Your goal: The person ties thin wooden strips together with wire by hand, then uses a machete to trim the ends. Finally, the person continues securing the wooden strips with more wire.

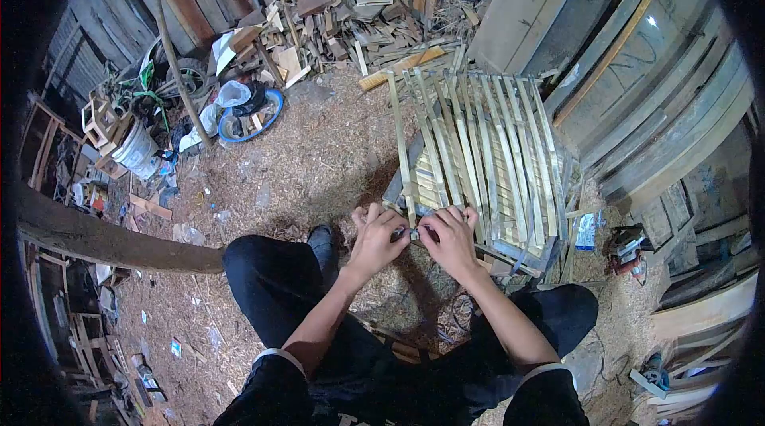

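My left hand is closed in a pinch, its thumb and fingertips meeting my right hand's at a small dark-and-pale piece. Also pinching there, my right hand has its fingers curled; what exactly the two hold I cannot tell. Both hands are at the near edge of a slatted stack of thin wooden strips. Just beyond the fingertips is the near end of one longer strip, which lies along the stack's left side.
Wood shavings cover the floor. A blue basin holding scraps and a white bucket stand to the left. Offcuts are heaped at the back. Long boards lean at the right, near a red-and-dark power tool.
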Action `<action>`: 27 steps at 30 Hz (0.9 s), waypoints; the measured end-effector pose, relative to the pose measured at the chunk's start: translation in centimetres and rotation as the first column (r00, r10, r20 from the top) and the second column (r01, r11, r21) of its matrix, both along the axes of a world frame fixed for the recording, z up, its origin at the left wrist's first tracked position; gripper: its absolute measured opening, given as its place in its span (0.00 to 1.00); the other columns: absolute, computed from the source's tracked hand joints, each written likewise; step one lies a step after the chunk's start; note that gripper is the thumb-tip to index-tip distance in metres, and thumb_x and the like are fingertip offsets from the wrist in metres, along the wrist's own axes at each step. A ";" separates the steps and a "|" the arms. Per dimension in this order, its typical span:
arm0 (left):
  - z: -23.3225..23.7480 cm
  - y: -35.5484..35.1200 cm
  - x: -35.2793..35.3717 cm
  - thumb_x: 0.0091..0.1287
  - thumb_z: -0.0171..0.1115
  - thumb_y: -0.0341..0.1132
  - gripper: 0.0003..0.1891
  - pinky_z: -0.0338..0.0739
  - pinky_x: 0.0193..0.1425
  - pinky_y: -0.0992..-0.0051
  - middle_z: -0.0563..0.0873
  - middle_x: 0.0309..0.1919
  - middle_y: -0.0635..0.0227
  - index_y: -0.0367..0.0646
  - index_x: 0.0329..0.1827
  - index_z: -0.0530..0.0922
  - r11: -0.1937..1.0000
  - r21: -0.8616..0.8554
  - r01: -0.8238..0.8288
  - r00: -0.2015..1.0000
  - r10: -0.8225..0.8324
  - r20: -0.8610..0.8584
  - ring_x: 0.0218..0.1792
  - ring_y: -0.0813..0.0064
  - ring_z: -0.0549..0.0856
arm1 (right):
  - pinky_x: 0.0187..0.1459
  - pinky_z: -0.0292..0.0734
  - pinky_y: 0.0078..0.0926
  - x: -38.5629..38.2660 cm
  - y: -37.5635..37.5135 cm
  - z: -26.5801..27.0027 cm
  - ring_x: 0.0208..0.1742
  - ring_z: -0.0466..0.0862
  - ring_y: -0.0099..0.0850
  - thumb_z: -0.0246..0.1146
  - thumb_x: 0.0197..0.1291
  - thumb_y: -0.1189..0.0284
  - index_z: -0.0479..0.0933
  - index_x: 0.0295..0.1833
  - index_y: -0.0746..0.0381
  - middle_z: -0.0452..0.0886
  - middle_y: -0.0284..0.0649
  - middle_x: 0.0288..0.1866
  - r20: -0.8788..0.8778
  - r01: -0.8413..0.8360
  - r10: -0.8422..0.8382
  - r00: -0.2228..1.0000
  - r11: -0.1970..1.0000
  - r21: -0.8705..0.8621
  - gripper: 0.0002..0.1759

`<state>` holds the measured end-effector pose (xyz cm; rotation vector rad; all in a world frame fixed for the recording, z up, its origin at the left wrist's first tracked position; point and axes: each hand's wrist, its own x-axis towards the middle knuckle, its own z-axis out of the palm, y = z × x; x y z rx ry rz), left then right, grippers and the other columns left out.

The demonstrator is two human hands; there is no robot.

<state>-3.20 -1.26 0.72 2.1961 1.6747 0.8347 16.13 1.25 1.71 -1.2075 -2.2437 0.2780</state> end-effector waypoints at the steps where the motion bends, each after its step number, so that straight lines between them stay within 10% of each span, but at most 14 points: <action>1: 0.0 -0.1 0.1 0.56 0.73 0.37 0.09 0.57 0.64 0.56 0.86 0.42 0.75 0.51 0.40 0.87 1.000 -0.014 -0.003 1.000 0.003 -0.012 0.54 0.66 0.77 | 0.60 0.57 0.45 0.0 0.0 -0.1 0.50 0.77 0.32 0.69 0.62 0.68 0.83 0.40 0.55 0.81 0.33 0.39 -0.005 0.001 -0.001 1.000 1.000 0.002 0.04; 27: 0.5 -1.8 0.4 0.58 0.73 0.38 0.09 0.56 0.58 0.54 0.84 0.34 0.74 0.52 0.42 0.86 0.978 -0.200 -0.062 0.998 0.060 -0.013 0.52 0.68 0.76 | 0.56 0.56 0.44 0.8 -0.8 -0.2 0.47 0.76 0.33 0.70 0.56 0.71 0.82 0.38 0.55 0.82 0.33 0.35 0.048 0.081 -0.073 0.996 0.975 -0.205 0.06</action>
